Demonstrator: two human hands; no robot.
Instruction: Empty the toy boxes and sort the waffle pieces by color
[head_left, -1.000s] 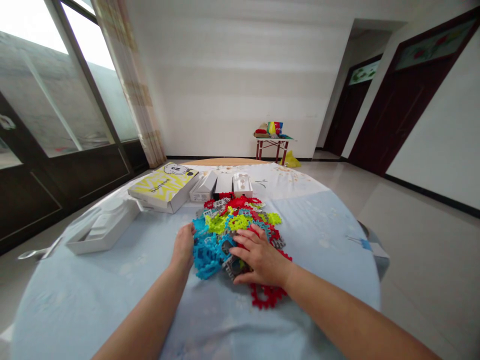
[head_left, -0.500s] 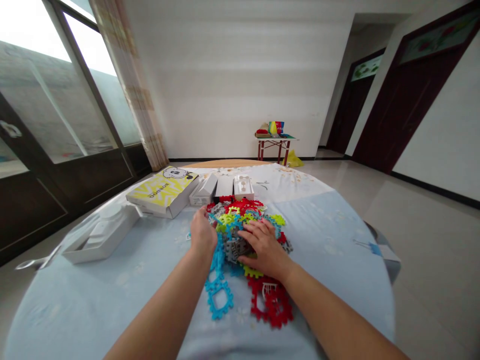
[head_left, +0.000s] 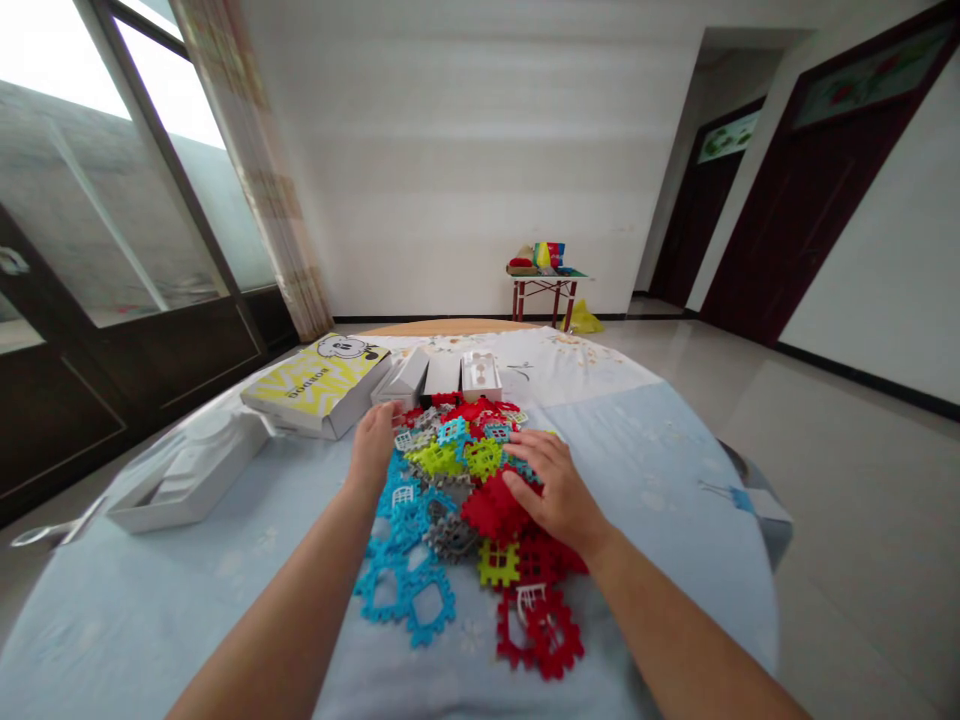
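Splayed wide, gripping nothing, the right hand [head_left: 559, 490] lies over red plastic pieces [head_left: 495, 508]; the left hand [head_left: 373, 450] curls at the pile's [head_left: 439, 458] far-left side, its hold impossible to tell. Toothed blue frames [head_left: 433, 625] spread wider than half a second ago toward the table's [head_left: 660, 530] near edge; one carton [head_left: 315, 385] and one white tray [head_left: 180, 516] sit left.

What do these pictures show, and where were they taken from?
There is no machine here: a camera worn on a person's head looks forward and down. On the cloth-covered table lies a heap of blue, red, green and gray toothed pieces. The person's bare right hand is spread over red pieces; the left hand is at the heap's left edge, and whether it holds anything is unclear. Further left sit a yellow-and-white box and an open white box.
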